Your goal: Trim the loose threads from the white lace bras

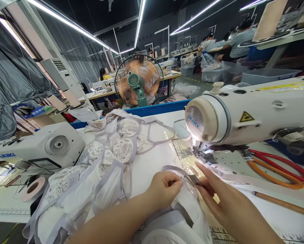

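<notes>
I count two hands above the counter (158, 130). My right hand (225, 200) pinches one smooth grey strap (173, 167) in its fingers, just in front of the right-hand sewing machine's lit needle area. The left hand (163, 189) has its fingers curled and pressed together; their contents are hidden. One white garment (164, 222), grey-edged, lies below, cut off. Two hard-shelled sewing machines (243, 112) leave view sideways. Overlaps prevent my counting the heaped lace garments (123, 147).
</notes>
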Available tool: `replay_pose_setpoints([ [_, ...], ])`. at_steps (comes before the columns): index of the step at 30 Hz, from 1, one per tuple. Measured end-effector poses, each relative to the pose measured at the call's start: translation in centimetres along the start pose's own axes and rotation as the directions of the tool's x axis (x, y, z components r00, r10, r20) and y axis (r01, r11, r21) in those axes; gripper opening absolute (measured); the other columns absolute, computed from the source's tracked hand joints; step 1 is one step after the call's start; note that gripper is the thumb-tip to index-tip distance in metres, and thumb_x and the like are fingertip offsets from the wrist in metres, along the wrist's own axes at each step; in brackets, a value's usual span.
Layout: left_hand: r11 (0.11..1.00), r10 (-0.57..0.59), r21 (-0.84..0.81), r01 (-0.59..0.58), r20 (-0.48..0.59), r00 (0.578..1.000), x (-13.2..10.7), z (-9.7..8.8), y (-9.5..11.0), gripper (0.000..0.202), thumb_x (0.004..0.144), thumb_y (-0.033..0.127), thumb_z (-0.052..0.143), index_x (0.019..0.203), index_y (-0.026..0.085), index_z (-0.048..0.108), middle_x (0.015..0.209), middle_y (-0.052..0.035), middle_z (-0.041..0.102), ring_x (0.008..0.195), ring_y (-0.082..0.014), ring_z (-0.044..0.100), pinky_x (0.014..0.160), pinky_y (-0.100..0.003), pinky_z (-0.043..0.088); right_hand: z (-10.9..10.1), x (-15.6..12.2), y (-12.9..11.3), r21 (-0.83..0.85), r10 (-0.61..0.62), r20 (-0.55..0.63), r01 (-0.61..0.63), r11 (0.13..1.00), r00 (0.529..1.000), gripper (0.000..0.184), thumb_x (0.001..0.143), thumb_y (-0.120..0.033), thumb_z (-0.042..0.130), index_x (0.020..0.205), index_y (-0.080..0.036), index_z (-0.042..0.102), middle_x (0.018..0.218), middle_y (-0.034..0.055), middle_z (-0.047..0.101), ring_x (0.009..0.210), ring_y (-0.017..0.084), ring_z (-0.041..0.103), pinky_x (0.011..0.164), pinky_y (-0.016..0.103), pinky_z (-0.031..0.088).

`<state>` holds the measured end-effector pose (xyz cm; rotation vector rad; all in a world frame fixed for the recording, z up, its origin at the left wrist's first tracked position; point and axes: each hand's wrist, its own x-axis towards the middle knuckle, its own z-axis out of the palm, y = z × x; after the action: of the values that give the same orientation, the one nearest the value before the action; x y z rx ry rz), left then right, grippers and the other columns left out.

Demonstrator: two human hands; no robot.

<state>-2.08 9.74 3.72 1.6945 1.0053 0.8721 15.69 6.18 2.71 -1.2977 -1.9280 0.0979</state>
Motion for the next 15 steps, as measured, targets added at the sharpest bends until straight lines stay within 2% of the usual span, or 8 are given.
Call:
replay_pose_setpoints([
  [3, 1.0, 0.005, 0.019, -0.004, -0.033, 0.999, -0.1, 0.1, 0.0, 0.024, 0.075, 0.03, 0.055, 0.057, 0.014, 0.055, 0.055, 0.0008, 0.044, 0.055, -0.0108, 0.04, 0.049, -0.023, 0.035, 0.3, -0.5, -0.6, -0.054, 0.022, 0.005, -0.022, 0.998, 1.0, 0.015, 0.086, -0.026, 0.045, 0.093, -0.024, 0.058, 0.075, 0.0017, 0.067, 0.063, 0.016, 0.064, 0.054, 0.025, 0.05],
  [5, 0.999, 0.006, 0.034, -0.004, -0.041, 0.999, -0.1, 0.2, 0.0, 0.025, 0.075, 0.032, 0.054, 0.057, 0.015, 0.055, 0.056, 0.0003, 0.045, 0.055, -0.0113, 0.041, 0.05, -0.023, 0.035, 0.5, -0.6, -1.0, -0.084, 0.029, 0.013, -0.028, 0.996, 0.999, 0.016, 0.088, -0.026, 0.043, 0.085, -0.024, 0.058, 0.076, 0.002, 0.066, 0.063, 0.015, 0.063, 0.053, 0.025, 0.049],
  [11, 0.997, 0.047, 0.062, -0.044, -0.047, 0.998, -0.2, 0.2, 0.0, 0.025, 0.076, 0.029, 0.051, 0.055, 0.016, 0.053, 0.054, 0.0006, 0.042, 0.056, -0.0122, 0.041, 0.053, -0.025, 0.036, 0.9, -0.5, -1.6, -0.127, -0.052, 0.043, 0.057, 0.99, 0.998, 0.017, 0.089, -0.024, 0.041, 0.082, -0.023, 0.057, 0.065, -0.0005, 0.058, 0.054, 0.012, 0.057, 0.048, 0.021, 0.044],
  [15, 0.993, 0.077, 0.092, -0.07, -0.071, 0.994, -0.4, 0.4, -0.3, 0.023, 0.078, 0.027, 0.052, 0.059, 0.016, 0.058, 0.054, 0.0004, 0.045, 0.058, -0.013, 0.043, 0.057, -0.026, 0.038, 1.3, -0.3, -2.2, -0.215, -0.079, -0.001, 0.077, 0.973, 0.997, 0.021, 0.089, -0.024, 0.039, 0.074, -0.022, 0.053, 0.058, -0.0022, 0.051, 0.047, 0.012, 0.052, 0.045, 0.023, 0.038],
])
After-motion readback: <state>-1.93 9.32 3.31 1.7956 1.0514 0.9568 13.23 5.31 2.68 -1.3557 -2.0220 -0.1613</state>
